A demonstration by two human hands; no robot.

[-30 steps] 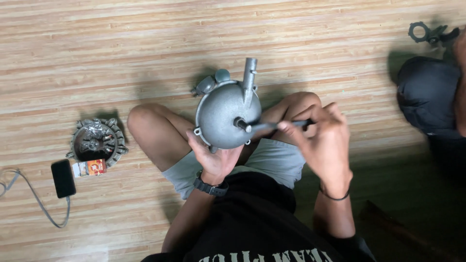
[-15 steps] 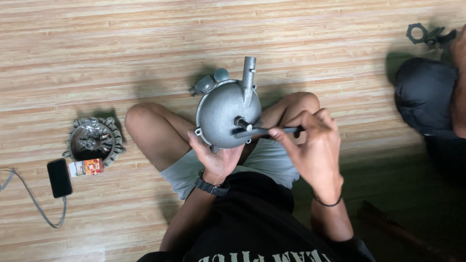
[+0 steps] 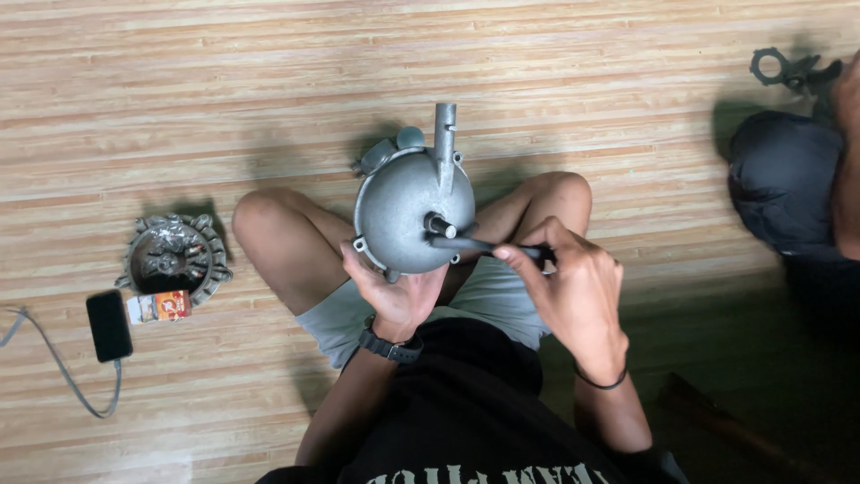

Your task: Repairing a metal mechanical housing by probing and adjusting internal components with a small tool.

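Your left hand (image 3: 399, 300) cups the metal dome (image 3: 414, 211); your right hand (image 3: 573, 287) pinches a dark tool (image 3: 475, 244) against its centre. Left of your fingers, a round metal part (image 3: 172, 257) and phone (image 3: 109, 325) lie on the wood floor (image 3: 224, 90).

Dull grey metal housing (image 3: 408, 211), black tool (image 3: 475, 244), black wristwatch (image 3: 391, 345) (pale striped wood floor (image 3: 224, 99) beneath)
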